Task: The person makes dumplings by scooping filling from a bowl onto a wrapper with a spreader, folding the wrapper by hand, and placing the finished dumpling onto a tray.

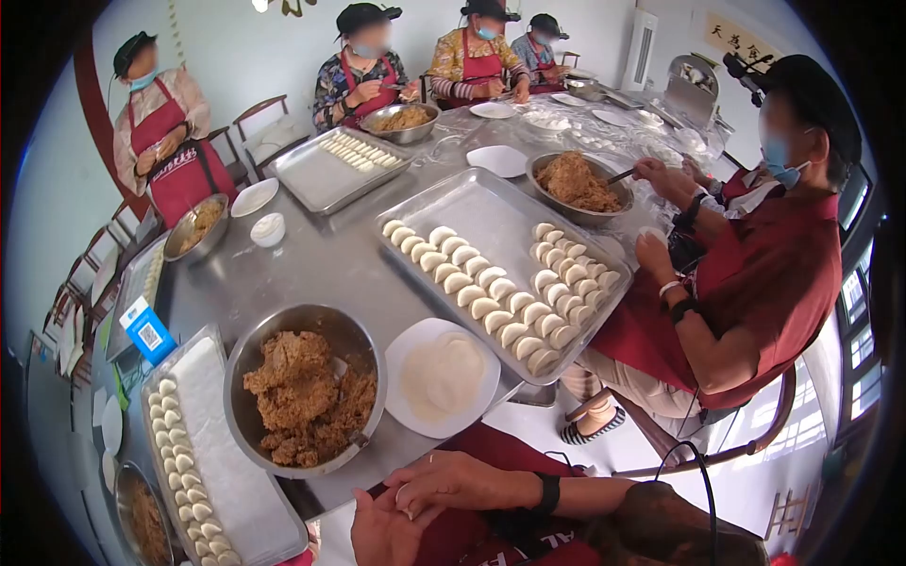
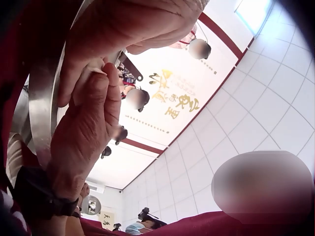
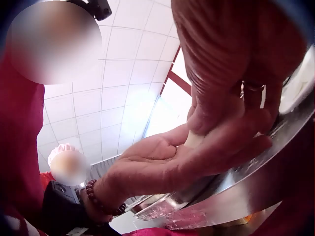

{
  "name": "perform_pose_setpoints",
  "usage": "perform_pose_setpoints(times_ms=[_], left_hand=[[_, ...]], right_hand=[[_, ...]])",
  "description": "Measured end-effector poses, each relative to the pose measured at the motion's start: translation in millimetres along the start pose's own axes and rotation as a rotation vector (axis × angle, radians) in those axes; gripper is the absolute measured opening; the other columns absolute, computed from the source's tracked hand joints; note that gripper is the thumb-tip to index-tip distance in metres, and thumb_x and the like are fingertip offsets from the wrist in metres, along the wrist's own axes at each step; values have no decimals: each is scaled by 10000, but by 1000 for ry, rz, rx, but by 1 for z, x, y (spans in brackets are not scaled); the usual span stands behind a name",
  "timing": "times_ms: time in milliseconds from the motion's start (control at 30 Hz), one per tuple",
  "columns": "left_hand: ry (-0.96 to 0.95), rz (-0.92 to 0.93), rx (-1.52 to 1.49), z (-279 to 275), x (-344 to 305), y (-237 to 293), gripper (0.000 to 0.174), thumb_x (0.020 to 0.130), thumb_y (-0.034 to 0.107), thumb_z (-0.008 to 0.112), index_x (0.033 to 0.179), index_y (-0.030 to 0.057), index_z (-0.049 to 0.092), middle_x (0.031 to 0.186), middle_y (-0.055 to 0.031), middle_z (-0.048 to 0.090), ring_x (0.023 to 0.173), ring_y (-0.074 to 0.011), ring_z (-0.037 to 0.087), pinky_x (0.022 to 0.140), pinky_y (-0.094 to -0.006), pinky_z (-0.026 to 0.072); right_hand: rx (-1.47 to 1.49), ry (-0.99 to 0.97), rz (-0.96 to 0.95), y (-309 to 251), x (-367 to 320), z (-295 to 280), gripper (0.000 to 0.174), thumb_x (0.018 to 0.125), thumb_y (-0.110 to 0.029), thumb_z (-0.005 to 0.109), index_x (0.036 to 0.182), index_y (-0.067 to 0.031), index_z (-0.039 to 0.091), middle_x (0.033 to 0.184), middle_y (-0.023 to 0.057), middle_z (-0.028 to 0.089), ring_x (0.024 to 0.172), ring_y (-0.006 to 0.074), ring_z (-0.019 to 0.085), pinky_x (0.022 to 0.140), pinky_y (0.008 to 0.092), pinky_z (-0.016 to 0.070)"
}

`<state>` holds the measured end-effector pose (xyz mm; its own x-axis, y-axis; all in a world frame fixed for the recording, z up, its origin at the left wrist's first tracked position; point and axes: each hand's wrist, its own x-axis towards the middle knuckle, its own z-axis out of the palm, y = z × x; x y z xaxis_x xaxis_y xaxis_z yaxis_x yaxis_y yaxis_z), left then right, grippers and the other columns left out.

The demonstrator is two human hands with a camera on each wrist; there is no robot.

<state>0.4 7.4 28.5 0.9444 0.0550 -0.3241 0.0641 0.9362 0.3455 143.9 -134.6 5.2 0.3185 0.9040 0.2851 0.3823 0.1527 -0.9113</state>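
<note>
At the bottom of the head view, my left hand [image 1: 382, 536] is palm up, cupped around a small piece of pale dough [image 1: 407, 507]. My right hand [image 1: 458, 481] lies over it and pinches the same piece. In the left wrist view the dough [image 2: 87, 79] shows between my left hand [image 2: 128, 27] and the fingers of my right hand [image 2: 81, 132]. The right wrist view shows only a sliver of dough [image 3: 193, 139] between my right hand [image 3: 231, 59] and left hand [image 3: 167, 160]; the fingers hide its rest.
A bowl of brown filling [image 1: 300, 391] and a white plate with round wrappers [image 1: 444, 377] stand by my hands. Dumplings line the left tray [image 1: 222, 387] and the larger tray [image 1: 462, 208]. A person in a red apron [image 1: 755, 274] sits at the right; several others are around the table.
</note>
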Motion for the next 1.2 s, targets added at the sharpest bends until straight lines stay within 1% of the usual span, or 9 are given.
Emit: perform_pose_setpoints(times_ms=[100, 233, 300, 400, 500, 700, 800, 900, 1200], left_hand=[[-124, -37, -45, -7, 8, 6, 627, 1038, 483, 322, 1305, -53, 505, 1348, -212, 544, 1265, -372, 502, 1138, -569, 295], [-81, -14, 10, 3, 16, 12, 622, 1041, 487, 311, 1317, -33, 511, 1339, -206, 555, 1267, -376, 502, 1130, -595, 292], [-112, -15, -78, 0, 19, 13, 638, 1039, 507, 296, 1315, -24, 519, 1348, -210, 546, 1290, -380, 479, 1141, -601, 266], [46, 42, -26, 31, 19, 14, 493, 1047, 389, 408, 1282, -24, 543, 1203, -201, 630, 1113, -324, 604, 1023, -511, 440], [82, 81, 175, -10, 44, 8, 701, 1015, 588, 325, 1267, -37, 517, 1220, -243, 601, 1126, -401, 602, 1017, -558, 459], [377, 460, 746, -39, 75, -6, 416, 1036, 357, 478, 1150, -21, 611, 1001, -161, 683, 813, -250, 683, 707, -336, 556], [500, 425, 939, -21, 83, -5, 410, 1036, 282, 497, 1205, -77, 601, 1084, -172, 681, 881, -198, 670, 756, -326, 541], [460, 554, 910, -28, 93, -8, 241, 990, 105, 547, 1089, -77, 670, 933, -121, 705, 724, -135, 646, 591, -244, 495], [529, 591, 1019, -37, 99, -17, 243, 987, 102, 520, 1032, -81, 674, 909, -109, 701, 724, -147, 652, 582, -238, 497]], right_hand=[[-10, 75, -46, 3, 4, -2, 142, 942, -153, 601, 1036, -81, 678, 1156, 116, 679, 933, 243, 667, 855, 343, 510], [240, 67, -24, 8, 12, -8, 141, 934, -122, 606, 1024, -35, 672, 1054, 99, 702, 891, 198, 679, 788, 310, 538], [409, 10, 128, -11, 18, -21, 145, 935, -99, 602, 1038, -21, 667, 1040, 97, 705, 888, 174, 680, 783, 295, 541], [449, -36, 169, -19, 30, -37, 130, 931, -77, 603, 1021, -12, 671, 999, 78, 714, 865, 142, 673, 770, 284, 536], [270, -43, 42, -11, 45, -58, 118, 920, -75, 621, 991, -12, 692, 954, 46, 726, 830, 111, 659, 748, 268, 530], [160, -17, 127, -2, 83, -124, 143, 903, -124, 679, 1011, -64, 751, 933, -5, 741, 801, 62, 644, 694, 235, 541], [115, 25, 241, 5, 100, -165, 134, 916, -127, 672, 1008, -86, 760, 935, -4, 730, 805, 70, 647, 669, 244, 558], [27, 114, 325, 22, 112, -211, 138, 918, -131, 670, 1014, -88, 760, 929, 1, 720, 810, 85, 651, 648, 247, 568], [-217, 453, 499, 99, 136, -340, 131, 897, -121, 684, 993, -79, 763, 948, 18, 719, 868, 110, 657, 669, 272, 592]])
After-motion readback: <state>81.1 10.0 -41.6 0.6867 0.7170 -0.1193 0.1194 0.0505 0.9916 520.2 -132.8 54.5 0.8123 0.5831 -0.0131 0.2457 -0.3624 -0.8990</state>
